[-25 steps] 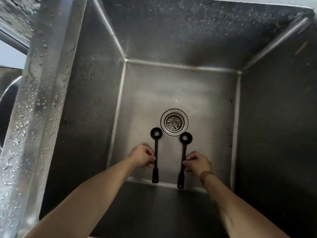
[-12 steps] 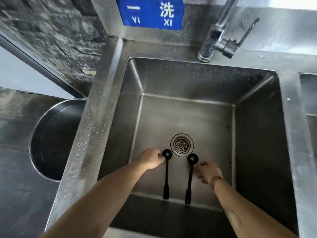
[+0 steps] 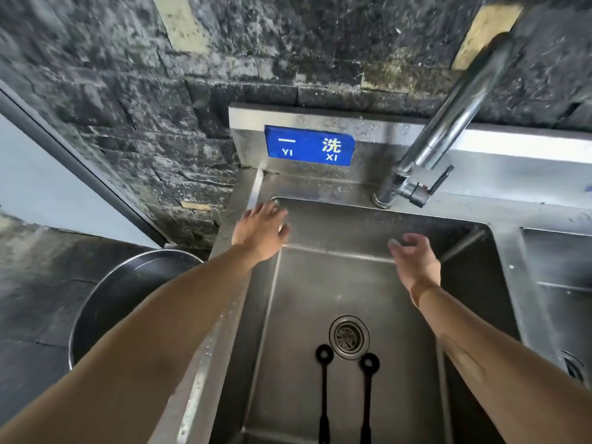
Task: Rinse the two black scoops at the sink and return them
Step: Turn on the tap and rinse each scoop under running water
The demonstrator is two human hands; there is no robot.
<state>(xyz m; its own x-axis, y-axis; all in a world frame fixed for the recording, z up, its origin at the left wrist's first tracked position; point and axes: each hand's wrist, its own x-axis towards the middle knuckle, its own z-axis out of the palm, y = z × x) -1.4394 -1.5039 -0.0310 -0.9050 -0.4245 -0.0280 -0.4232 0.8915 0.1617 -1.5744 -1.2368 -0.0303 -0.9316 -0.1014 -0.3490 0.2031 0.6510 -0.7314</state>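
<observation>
Two black long-handled scoops lie side by side on the floor of the steel sink [image 3: 362, 225], heads toward the drain [image 3: 349, 337]: the left scoop [image 3: 324, 389] and the right scoop [image 3: 367, 395]. Neither hand touches them. My left hand [image 3: 261, 233] is stretched out, fingers apart, over the sink's back left corner. Over the basin's back part my right hand [image 3: 413, 261] hangs open with loosely curled fingers, below and left of the faucet [image 3: 448, 123]. No water is running.
The faucet's lever [image 3: 429, 187] sits at the back rim on the right. A blue sign [image 3: 309, 145] is on the backsplash. A round metal bin [image 3: 105, 302] stands left of the sink. A second basin [image 3: 560, 283] lies to the right.
Both hands let go of the scoops, which stay on the sink floor, and rose toward the back of the sink. The view tilted up to the wall and faucet.
</observation>
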